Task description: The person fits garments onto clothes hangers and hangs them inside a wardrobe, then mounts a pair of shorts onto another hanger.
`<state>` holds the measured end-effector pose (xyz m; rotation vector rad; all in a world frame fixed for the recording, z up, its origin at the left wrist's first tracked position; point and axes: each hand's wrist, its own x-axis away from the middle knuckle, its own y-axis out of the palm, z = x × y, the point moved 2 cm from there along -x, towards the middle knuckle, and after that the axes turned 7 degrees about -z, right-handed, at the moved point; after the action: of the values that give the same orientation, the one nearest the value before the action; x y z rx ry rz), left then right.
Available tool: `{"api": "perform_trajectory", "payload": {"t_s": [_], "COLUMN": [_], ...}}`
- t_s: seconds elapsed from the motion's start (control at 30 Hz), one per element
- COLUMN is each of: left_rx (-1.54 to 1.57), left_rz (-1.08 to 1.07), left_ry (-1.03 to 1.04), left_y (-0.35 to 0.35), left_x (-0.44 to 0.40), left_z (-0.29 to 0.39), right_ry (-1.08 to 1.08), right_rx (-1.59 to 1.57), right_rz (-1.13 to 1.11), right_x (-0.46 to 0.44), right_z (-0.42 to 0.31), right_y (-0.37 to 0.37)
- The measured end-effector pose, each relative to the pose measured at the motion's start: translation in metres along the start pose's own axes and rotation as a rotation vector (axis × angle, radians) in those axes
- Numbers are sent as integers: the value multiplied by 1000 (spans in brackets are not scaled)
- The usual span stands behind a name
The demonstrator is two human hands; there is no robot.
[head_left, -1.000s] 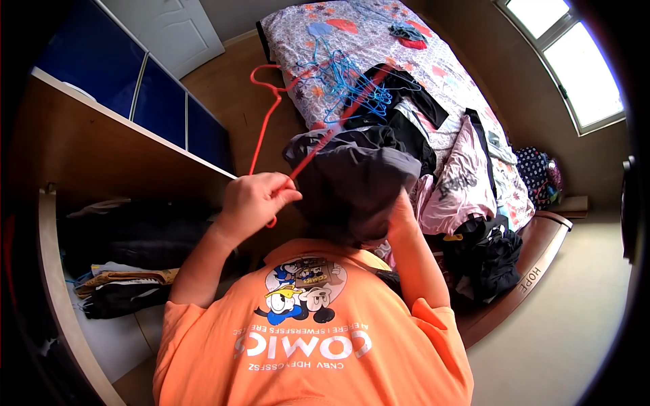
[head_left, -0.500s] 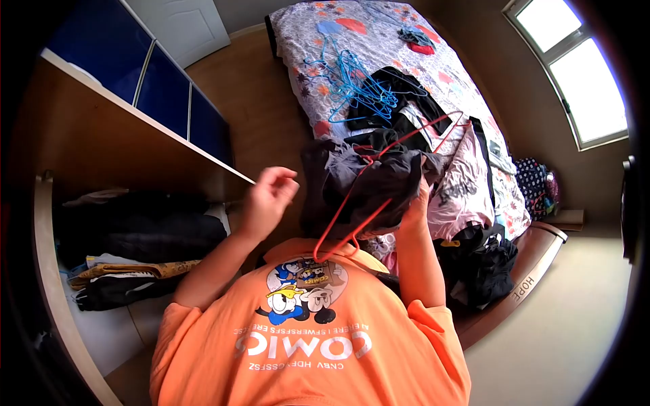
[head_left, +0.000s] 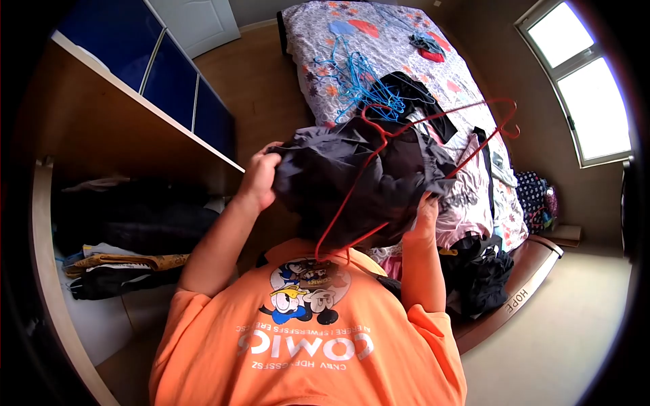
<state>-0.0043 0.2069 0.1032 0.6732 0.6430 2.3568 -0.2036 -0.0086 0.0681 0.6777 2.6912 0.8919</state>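
Observation:
A dark grey garment (head_left: 325, 183), bunched and creased, is stretched between my two hands in front of my chest. My left hand (head_left: 261, 179) is closed on its left edge, with the fingertips partly behind the cloth. At the other end, my right hand (head_left: 424, 218) grips the gathered edge, and its fingers are mostly hidden. A red clothes hanger (head_left: 352, 189) lies slantwise across the garment. Its lower corner is against my orange shirt, while its far corner sticks out over the bed.
Blue hangers (head_left: 369, 84) lie tangled on the flowered bed (head_left: 311, 34) beside black clothing (head_left: 406, 91). A pink garment (head_left: 467, 210) and a black pile (head_left: 477, 277) are at the right. At left, an open wardrobe (head_left: 135, 128) holds folded clothes (head_left: 128, 264).
My left hand, free before, has moved up and taken hold of the garment's left edge. The garment is spread wider, and the hanger's far end has swung outward to the right.

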Motion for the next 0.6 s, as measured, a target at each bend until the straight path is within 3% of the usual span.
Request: {"api": "perform_trajectory", "payload": {"t_s": [0.03, 0.07, 0.13, 0.17, 0.27, 0.3, 0.47, 0.53, 0.57, 0.6], "left_rx": [25, 49, -61, -291, -489, -528, -300, -135, -139, -269], "left_rz": [-141, -281, -279, -304, -626, -666, -591, -310, -313, -287], "left_ry": [-112, -225, -351, -379, -436, -504, -483, -212, -214, -23], "left_y": [0, 5, 18, 11, 25, 33, 36, 37, 35, 31], "left_x": [3, 8, 21, 23, 35, 38, 45, 44, 43, 40], "left_z": [3, 4, -6, -18, -34, -31, -35, -20, -14, -3], "right_ry": [-116, -119, -92, 10, -30, -115, -81, -157, -93, -131], "right_rx": [22, 21, 55, -50, 83, -55, -136, 73, 223, 545], "right_rz": [-144, -142, 19, 64, 36, -71, -147, -183, -196, -127], "right_x": [4, 1, -6, -7, -8, -6, -10, -10, -13, -15], "right_z": [-47, -50, -51, -45, -28, -44, -39, -37, -38, -41], "right_y": [47, 51, 49, 41, 35, 68, 53, 51, 51, 49]}}
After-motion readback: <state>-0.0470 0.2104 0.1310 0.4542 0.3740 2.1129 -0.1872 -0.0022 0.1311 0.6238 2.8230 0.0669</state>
